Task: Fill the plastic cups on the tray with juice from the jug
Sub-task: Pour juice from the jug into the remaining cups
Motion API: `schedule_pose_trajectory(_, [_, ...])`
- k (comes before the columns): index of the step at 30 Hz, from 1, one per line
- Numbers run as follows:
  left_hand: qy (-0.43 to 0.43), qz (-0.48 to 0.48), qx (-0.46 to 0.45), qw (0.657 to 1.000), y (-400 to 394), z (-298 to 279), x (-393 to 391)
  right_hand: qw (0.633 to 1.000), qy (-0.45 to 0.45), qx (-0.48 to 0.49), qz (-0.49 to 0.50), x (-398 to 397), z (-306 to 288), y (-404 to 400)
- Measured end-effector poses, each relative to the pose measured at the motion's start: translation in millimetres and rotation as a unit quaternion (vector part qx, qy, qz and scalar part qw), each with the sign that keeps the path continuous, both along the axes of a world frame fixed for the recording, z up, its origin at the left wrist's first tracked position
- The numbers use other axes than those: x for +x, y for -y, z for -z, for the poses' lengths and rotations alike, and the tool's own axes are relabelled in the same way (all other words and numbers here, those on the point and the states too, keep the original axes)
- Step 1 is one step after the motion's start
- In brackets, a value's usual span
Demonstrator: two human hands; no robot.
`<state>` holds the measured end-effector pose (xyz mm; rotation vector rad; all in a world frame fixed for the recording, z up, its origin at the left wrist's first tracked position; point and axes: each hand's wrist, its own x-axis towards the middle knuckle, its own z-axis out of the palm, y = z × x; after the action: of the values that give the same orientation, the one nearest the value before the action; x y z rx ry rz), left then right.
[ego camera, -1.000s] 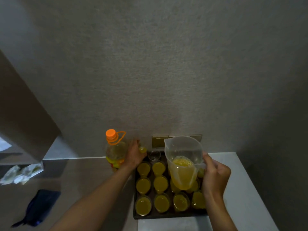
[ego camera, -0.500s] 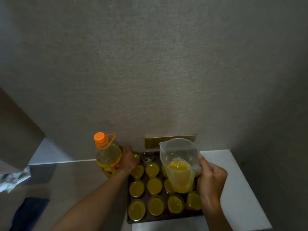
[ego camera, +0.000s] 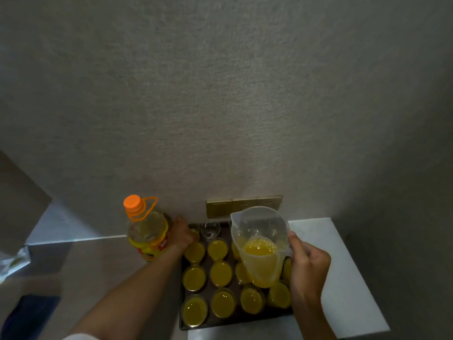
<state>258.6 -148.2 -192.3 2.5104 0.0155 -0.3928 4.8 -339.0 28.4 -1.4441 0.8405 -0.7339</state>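
Right hand (ego camera: 307, 268) has its fingers curled round the handle of the clear jug (ego camera: 259, 244), which hangs upright over the right half of the dark tray (ego camera: 235, 323), roughly a third full of orange juice. The left hand (ego camera: 182, 233) reaches to the tray's far left corner, fingers curled round a small filled cup (ego camera: 195, 232) there. Just beside it stands one empty cup (ego camera: 210, 229), the only clear one in view among the filled plastic cups (ego camera: 220, 273), packed rim to rim. The tray's far edge sits close to the wall, below a brass socket plate (ego camera: 244, 204); its left edge is near the juice bottle (ego camera: 147, 231), orange cap on. The bottle's red and yellow label is too blurred to read. Open white counter (ego camera: 343, 278) runs along the tray's right side; a dark blue cloth (ego camera: 31, 312) lies well apart at the left.
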Motion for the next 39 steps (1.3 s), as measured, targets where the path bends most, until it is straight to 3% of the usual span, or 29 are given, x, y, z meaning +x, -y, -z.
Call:
schedule_pose_trajectory(10, [-0.045, 0.021, -0.001, 0.999, -10.5, 61.3, 35.2, 1.000, -0.012, 0.000, -0.001, -5.4, 4.3, 0.6])
schedule_pose_trajectory(12, [-0.034, 0.030, 0.000, 0.999, -10.8, 54.9, 33.0, 1.000, -0.012, 0.003, -0.003, -7.0, 2.7, 0.7])
schedule_pose_trajectory(15, [-0.006, 0.065, 0.025, 0.998, -1.4, -1.8, 4.7, 1.000, -0.021, 0.005, -0.005, -8.7, 2.3, 0.8])
schedule_pose_trajectory(19, [0.063, 0.120, 0.108, 0.985, 13.6, -41.2, -21.4, 0.999, -0.033, 0.002, -0.002, -11.6, 2.7, 0.3])
schedule_pose_trajectory(39, [0.149, 0.254, 0.130, 0.947, 28.5, -26.6, -31.5, 0.998, -0.066, -0.004, 0.000, -29.6, 20.1, 13.9])
